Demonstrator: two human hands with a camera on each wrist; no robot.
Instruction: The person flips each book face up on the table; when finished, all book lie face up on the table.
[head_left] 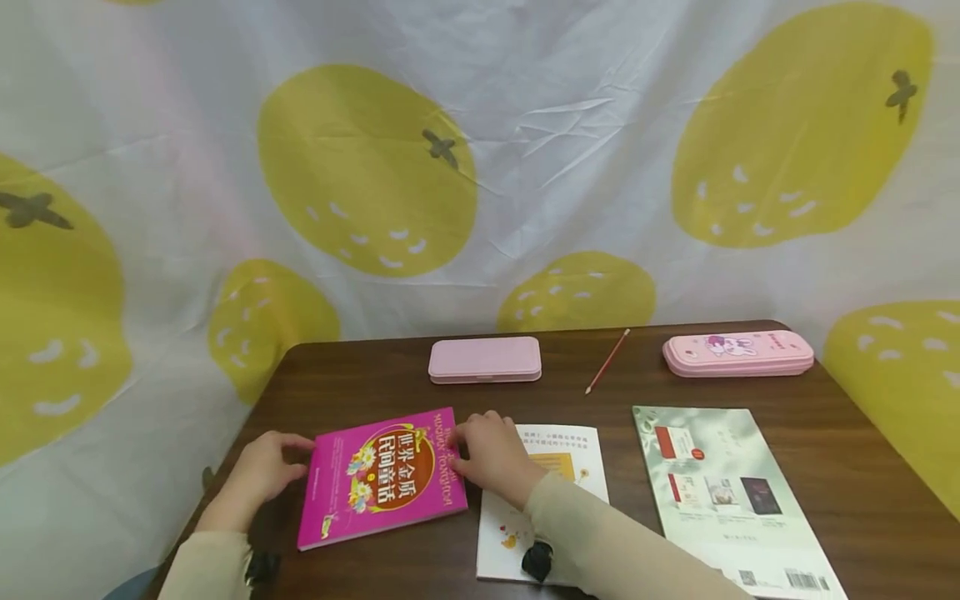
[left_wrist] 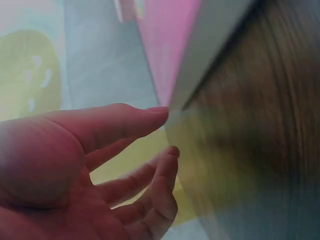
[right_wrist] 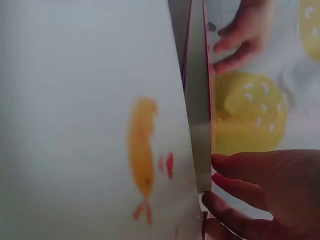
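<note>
A bright pink storybook (head_left: 382, 475) with a round brown-red title panel lies on the table. My left hand (head_left: 266, 475) is at its left edge; in the left wrist view the thumb tip meets a book corner and the fingers are loosely bent, free of the book. At the opposite edge my right hand (head_left: 495, 454) reaches across; in the right wrist view its thumb and fingers (right_wrist: 225, 207) pinch the book's edge at the far corner. Partly under the right forearm lies a white booklet (head_left: 592, 458) with small cartoon pictures.
A pale green book (head_left: 720, 475) lies at the right, back cover up. Farther back are a plain pink pencil case (head_left: 485, 360), a red pencil (head_left: 607, 361) and a pink pencil case with a rabbit picture (head_left: 738, 353). A lemon-print curtain (head_left: 570, 167) hangs behind the table.
</note>
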